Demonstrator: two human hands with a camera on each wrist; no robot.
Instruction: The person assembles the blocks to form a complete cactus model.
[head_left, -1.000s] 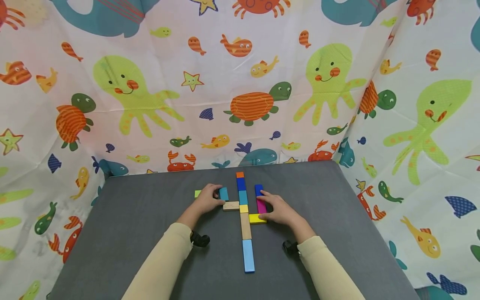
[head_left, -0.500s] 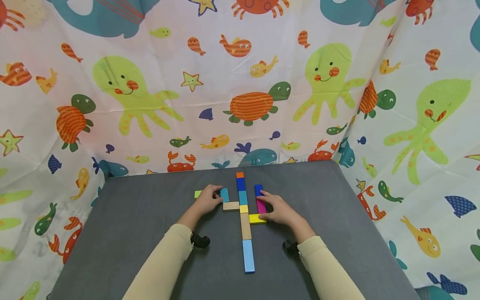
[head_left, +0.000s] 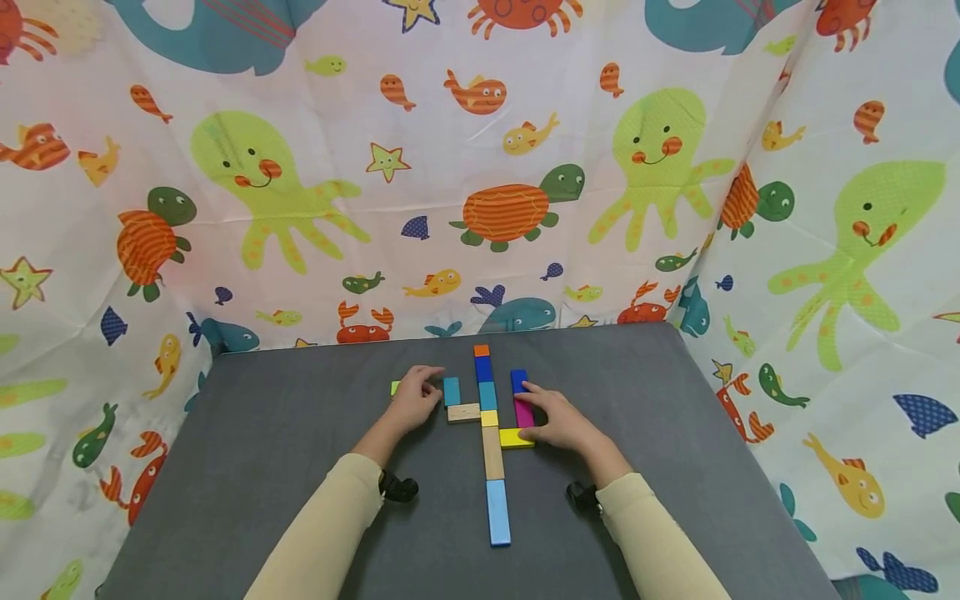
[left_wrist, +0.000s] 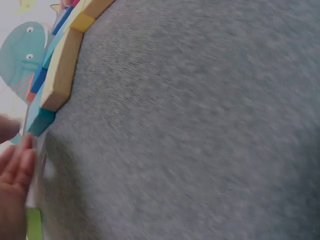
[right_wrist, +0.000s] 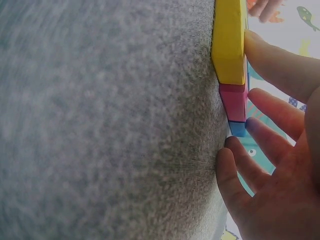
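My left hand (head_left: 415, 398) hovers just left of an upright-lying teal block (head_left: 452, 392), fingers apart from it and holding nothing. The teal block meets the left end of a wooden block (head_left: 463, 412). Partly hidden behind the left hand is a lime green block (left_wrist: 34, 224). On the other side, my right hand (head_left: 562, 421) rests with spread fingers against several blocks. Its thumb touches a yellow block (right_wrist: 229, 45), while fingertips lie along a magenta block (head_left: 523, 414) and a dark blue block (head_left: 518, 381) beyond it.
A straight column of blocks runs up the grey table (head_left: 300, 500): light blue (head_left: 498, 512), wood (head_left: 492, 454), small yellow (head_left: 489, 418), teal, dark blue, and orange (head_left: 482, 350) at the far end. A printed curtain (head_left: 420, 192) hangs behind the table.
My left hand has let go of the teal block and drawn back to the left. The teal block has shifted slightly right over the wooden block's end. The right hand has stayed put.
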